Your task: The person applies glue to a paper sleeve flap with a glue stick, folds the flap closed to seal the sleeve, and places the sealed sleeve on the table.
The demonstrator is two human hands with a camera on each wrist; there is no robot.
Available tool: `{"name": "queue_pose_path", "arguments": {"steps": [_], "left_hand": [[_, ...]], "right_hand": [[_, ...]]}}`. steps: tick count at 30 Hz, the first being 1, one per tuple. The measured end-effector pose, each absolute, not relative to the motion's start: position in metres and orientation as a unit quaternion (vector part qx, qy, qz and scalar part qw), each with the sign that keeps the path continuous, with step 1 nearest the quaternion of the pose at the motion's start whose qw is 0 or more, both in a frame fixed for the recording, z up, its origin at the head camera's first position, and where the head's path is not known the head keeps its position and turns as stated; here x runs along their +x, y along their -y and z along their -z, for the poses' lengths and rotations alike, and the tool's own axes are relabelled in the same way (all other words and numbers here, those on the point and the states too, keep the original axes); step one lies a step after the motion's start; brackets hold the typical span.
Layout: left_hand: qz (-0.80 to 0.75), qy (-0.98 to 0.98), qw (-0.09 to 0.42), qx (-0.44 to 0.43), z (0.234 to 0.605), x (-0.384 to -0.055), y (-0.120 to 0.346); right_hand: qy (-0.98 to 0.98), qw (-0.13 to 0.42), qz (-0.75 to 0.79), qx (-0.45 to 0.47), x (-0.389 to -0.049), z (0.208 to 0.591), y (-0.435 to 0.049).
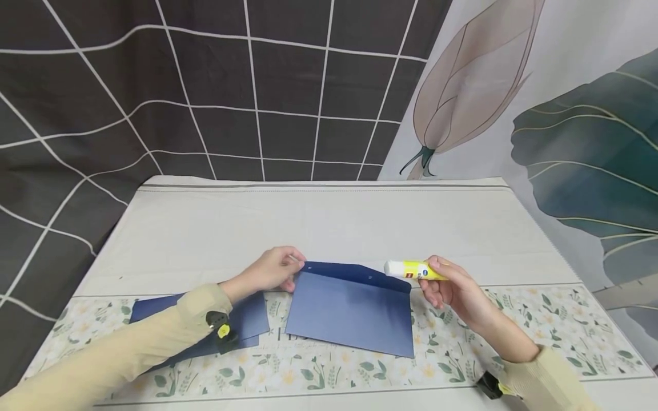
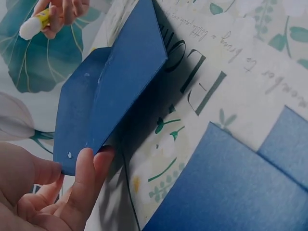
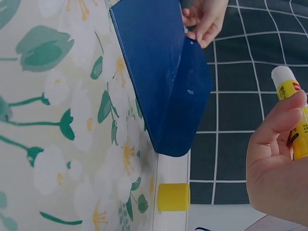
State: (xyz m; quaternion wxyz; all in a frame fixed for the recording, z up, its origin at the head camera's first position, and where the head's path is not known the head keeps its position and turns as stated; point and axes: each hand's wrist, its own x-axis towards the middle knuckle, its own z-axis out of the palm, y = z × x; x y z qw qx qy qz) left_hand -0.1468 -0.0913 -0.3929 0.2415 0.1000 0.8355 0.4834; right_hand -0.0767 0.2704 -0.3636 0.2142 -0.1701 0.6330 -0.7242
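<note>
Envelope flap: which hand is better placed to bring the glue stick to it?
Right hand, likely: it holds the glue stick near the flap. The left hand pinches the flap's left corner, so it seems better for steadying.

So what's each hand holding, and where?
Left hand: blue paper envelope, by its flap, left end. Right hand: yellow-and-white glue stick, by its yellow barrel.

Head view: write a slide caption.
Left hand holds a blue envelope by its flap; right hand holds a glue stick.
</note>
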Motion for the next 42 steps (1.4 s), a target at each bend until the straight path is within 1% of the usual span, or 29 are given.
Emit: {"name": "queue_pose_path", "arguments": {"steps": [7,14,19,26,27,30,34,37,40,42], "left_hand": [[-0.474,-0.839,0.251,0.091,0.396,-0.144,0.094],[-0.447,-0.849,0.268,0.091,0.389,-0.142,0.104],[-0.436,-0.858,0.246,0.113,0.378,-0.140,0.108],[-0.517,-0.805,0.249,0.149,0.364,-0.131,0.104],[-0.514,-0.806,0.238,0.170,0.362,-0.128,0.102],[-0.450,-0.831,0.181,0.272,0.361,-0.115,0.098],[-0.291,-0.854,0.084,0.424,0.366,-0.092,0.093],[-0.191,-0.846,0.031,0.497,0.374,-0.075,0.090],[-0.124,-0.833,-0.002,0.540,0.384,-0.061,0.088],[-0.098,-0.823,-0.005,0.560,0.389,-0.054,0.087]], "right_hand": [[-0.628,0.206,0.729,-0.181,-0.077,0.367,-0.273],[-0.631,0.207,0.728,-0.173,-0.076,0.367,-0.276],[-0.635,0.208,0.724,-0.170,-0.076,0.367,-0.275],[-0.636,0.213,0.725,-0.159,-0.076,0.367,-0.274],[-0.637,0.212,0.724,-0.157,-0.076,0.367,-0.274],[-0.643,0.209,0.720,-0.156,-0.075,0.367,-0.273],[-0.660,0.199,0.709,-0.151,-0.075,0.367,-0.271],[-0.680,0.193,0.695,-0.133,-0.076,0.367,-0.270],[-0.705,0.195,0.674,-0.109,-0.075,0.367,-0.268],[-0.729,0.192,0.650,-0.097,-0.075,0.366,-0.266]]}}
